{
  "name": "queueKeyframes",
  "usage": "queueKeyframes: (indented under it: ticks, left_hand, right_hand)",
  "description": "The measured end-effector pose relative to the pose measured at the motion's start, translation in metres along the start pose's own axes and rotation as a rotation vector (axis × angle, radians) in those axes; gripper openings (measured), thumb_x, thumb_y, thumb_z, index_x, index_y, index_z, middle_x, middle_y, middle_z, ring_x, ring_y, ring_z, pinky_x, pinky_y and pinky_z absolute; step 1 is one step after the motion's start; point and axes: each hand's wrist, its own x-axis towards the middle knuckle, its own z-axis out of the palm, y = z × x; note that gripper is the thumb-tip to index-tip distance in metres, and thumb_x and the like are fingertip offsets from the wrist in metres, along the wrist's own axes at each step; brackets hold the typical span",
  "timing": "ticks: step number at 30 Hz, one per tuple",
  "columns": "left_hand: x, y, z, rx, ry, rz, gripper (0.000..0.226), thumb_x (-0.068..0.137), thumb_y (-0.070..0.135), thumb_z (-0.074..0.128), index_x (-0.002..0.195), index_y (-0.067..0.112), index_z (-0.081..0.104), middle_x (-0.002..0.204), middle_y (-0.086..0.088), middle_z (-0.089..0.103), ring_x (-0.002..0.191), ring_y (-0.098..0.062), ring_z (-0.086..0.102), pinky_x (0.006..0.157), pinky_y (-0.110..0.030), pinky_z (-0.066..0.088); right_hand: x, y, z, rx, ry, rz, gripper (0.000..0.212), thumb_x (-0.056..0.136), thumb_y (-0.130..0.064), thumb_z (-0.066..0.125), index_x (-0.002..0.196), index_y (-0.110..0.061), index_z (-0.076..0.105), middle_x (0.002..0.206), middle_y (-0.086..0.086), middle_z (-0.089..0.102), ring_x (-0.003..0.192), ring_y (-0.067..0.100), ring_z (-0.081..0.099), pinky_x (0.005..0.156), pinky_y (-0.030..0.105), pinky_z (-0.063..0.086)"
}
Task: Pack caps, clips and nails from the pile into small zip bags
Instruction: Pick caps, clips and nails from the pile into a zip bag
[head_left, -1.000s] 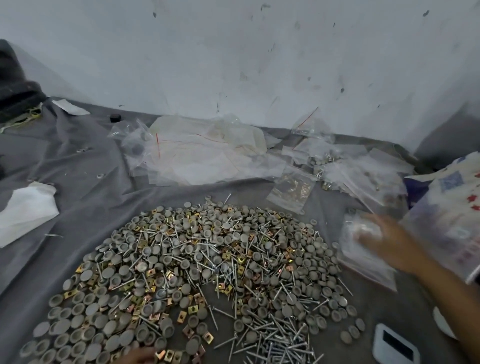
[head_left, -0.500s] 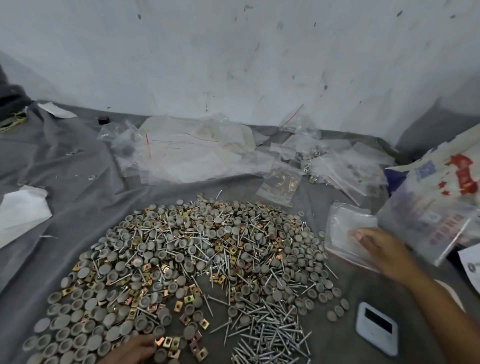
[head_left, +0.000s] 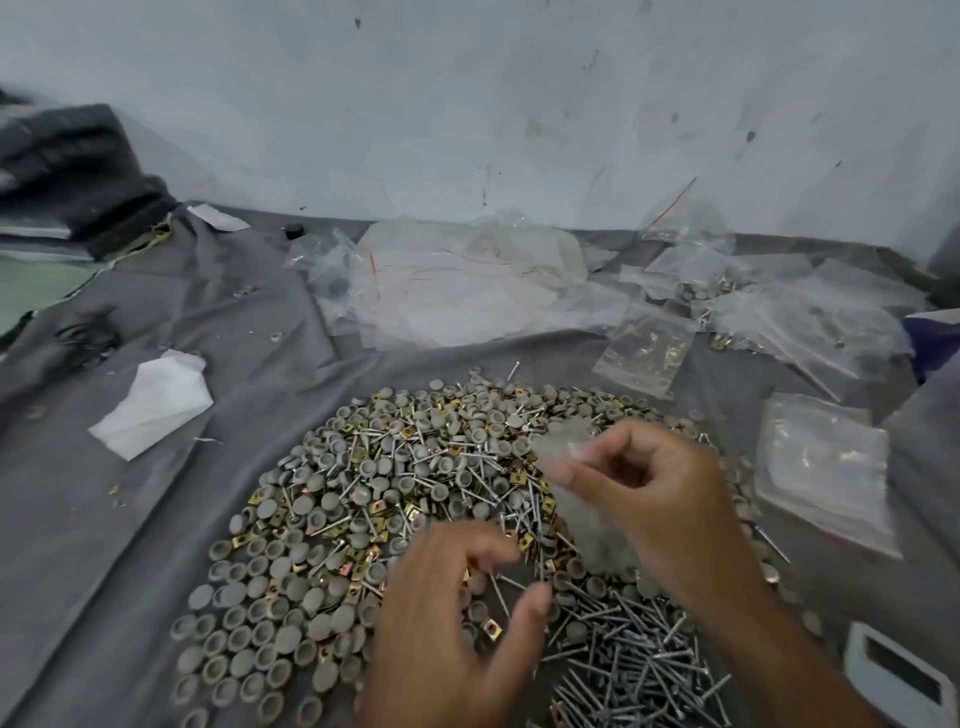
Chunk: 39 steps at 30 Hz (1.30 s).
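One view, head camera, looking down over a bench under a grey cloth (head_left: 156, 519).

Item 1. Right hand (head_left: 660, 499): half a second ago it rested on the stack of empty bags (head_left: 821, 462) at the right; it now sits above the middle of the pile, fingers curled, pinching a single small clear zip bag (head_left: 571, 483) near its mouth. The bag hangs blurred below the fingers; whether its mouth is open cannot be told, and nothing shows inside it.

Item 2. Left hand (head_left: 452, 623): earlier only its fingertips showed at the bottom edge, on the clips; it is now raised over the near part of the pile, fingers loosely curled, thumb and forefinger apart. Blur hides whether anything sits between the fingertips; it appears to hold nothing.

Item 3. Pile (head_left: 389, 493): grey round caps, brass-coloured square clips and steel nails, mixed, spread wide on the cloth. A denser heap of nails (head_left: 639, 660) lies at the near right, under the right forearm. No visible reduction.

Item 4. Filled bags (head_left: 644, 353) and loose plastic (head_left: 457, 286) lie beyond the pile by the wall.

Item 5. Other: folded white tissue (head_left: 150, 405) at the left; small white device (head_left: 893, 670) at the near right.

Reading: a fresh bag has been drawn from the stack and brought to the pile, so this is likely the start of one filling round. The next step would be to open the bag's mouth with both hands and gather the pieces.
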Motion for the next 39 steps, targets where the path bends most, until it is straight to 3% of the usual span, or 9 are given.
queueKeyframes:
  ticks: [6, 9, 13, 17, 21, 27, 30, 34, 39]
  left_hand:
    - [0.051, -0.018, 0.019, -0.050, 0.121, 0.003, 0.032, 0.077, 0.058, 0.069, 0.092, 0.037, 0.051, 0.090, 0.019, 0.057, 0.089, -0.008, 0.058, 0.073, -0.025, 0.047]
    - [0.051, -0.033, 0.025, -0.090, 0.144, 0.030, 0.024, 0.082, 0.054, 0.069, 0.093, 0.035, 0.058, 0.088, 0.020, 0.060, 0.087, -0.006, 0.061, 0.072, -0.019, 0.048]
    - [0.049, -0.040, 0.027, -0.172, 0.126, 0.026, 0.019, 0.086, 0.048, 0.068, 0.097, 0.032, 0.066, 0.090, 0.020, 0.066, 0.088, -0.008, 0.065, 0.073, -0.017, 0.049]
    - [0.048, -0.039, 0.026, -0.210, 0.060, 0.028, 0.017, 0.089, 0.045, 0.065, 0.096, 0.031, 0.071, 0.089, 0.021, 0.069, 0.085, -0.005, 0.067, 0.073, -0.012, 0.048]
    - [0.049, -0.043, 0.028, -0.153, 0.062, 0.017, 0.011, 0.093, 0.042, 0.061, 0.095, 0.034, 0.068, 0.087, 0.021, 0.066, 0.085, -0.006, 0.064, 0.071, -0.021, 0.049]
    - [0.051, -0.042, 0.031, -0.022, 0.139, 0.080, 0.007, 0.100, 0.039, 0.049, 0.097, 0.036, 0.055, 0.092, 0.015, 0.057, 0.086, -0.007, 0.054, 0.074, -0.032, 0.046]
    - [0.048, -0.042, 0.032, -0.065, 0.165, 0.098, 0.011, 0.101, 0.039, 0.046, 0.101, 0.032, 0.055, 0.088, 0.011, 0.057, 0.076, -0.004, 0.053, 0.065, -0.024, 0.042]
    - [0.045, -0.043, 0.030, -0.099, 0.132, 0.111, 0.013, 0.098, 0.039, 0.056, 0.105, 0.029, 0.054, 0.086, 0.017, 0.054, 0.072, -0.004, 0.054, 0.060, -0.016, 0.039]
    - [0.045, -0.044, 0.028, -0.123, 0.150, 0.137, 0.025, 0.085, 0.045, 0.072, 0.100, 0.035, 0.054, 0.088, 0.020, 0.058, 0.079, -0.007, 0.059, 0.068, -0.026, 0.050]
  right_hand:
    - [0.020, 0.020, 0.025, 0.238, -0.200, 0.044, 0.024, 0.097, -0.031, 0.056, 0.109, -0.027, 0.076, 0.102, -0.008, 0.077, 0.094, 0.005, 0.072, 0.072, 0.011, 0.052]
    - [0.020, 0.034, 0.025, 0.167, -0.207, -0.012, 0.019, 0.100, -0.034, 0.059, 0.109, -0.032, 0.076, 0.109, -0.004, 0.073, 0.104, 0.012, 0.070, 0.082, 0.020, 0.055]
    - [0.017, 0.039, 0.030, 0.122, -0.112, -0.017, 0.012, 0.093, -0.040, 0.068, 0.099, -0.033, 0.076, 0.101, -0.009, 0.075, 0.100, 0.013, 0.071, 0.082, 0.026, 0.057]
    - [0.014, 0.042, 0.030, 0.094, -0.014, -0.009, 0.013, 0.081, -0.042, 0.073, 0.092, -0.036, 0.076, 0.088, -0.016, 0.075, 0.085, 0.005, 0.071, 0.072, 0.015, 0.053]
    - [0.014, 0.046, 0.026, 0.099, -0.026, 0.009, 0.013, 0.078, -0.042, 0.078, 0.088, -0.034, 0.076, 0.081, -0.011, 0.075, 0.073, 0.008, 0.071, 0.064, 0.015, 0.053]
    - [0.015, 0.046, 0.026, -0.230, 0.090, -0.236, 0.011, 0.089, -0.026, 0.074, 0.094, -0.017, 0.072, 0.082, -0.016, 0.070, 0.074, 0.002, 0.067, 0.061, 0.009, 0.047]
    - [0.011, 0.050, 0.029, -0.330, 0.049, -0.319, 0.012, 0.091, -0.022, 0.072, 0.098, -0.012, 0.070, 0.083, -0.011, 0.069, 0.075, -0.002, 0.065, 0.065, 0.005, 0.045]
    - [0.010, 0.049, 0.030, -0.331, 0.013, -0.393, 0.016, 0.091, -0.022, 0.072, 0.100, -0.008, 0.071, 0.087, -0.005, 0.072, 0.076, 0.001, 0.068, 0.069, 0.015, 0.054]
    - [0.007, 0.047, 0.032, -0.396, 0.015, -0.492, 0.021, 0.086, -0.014, 0.076, 0.103, -0.004, 0.073, 0.093, -0.001, 0.074, 0.080, 0.005, 0.069, 0.076, 0.011, 0.054]
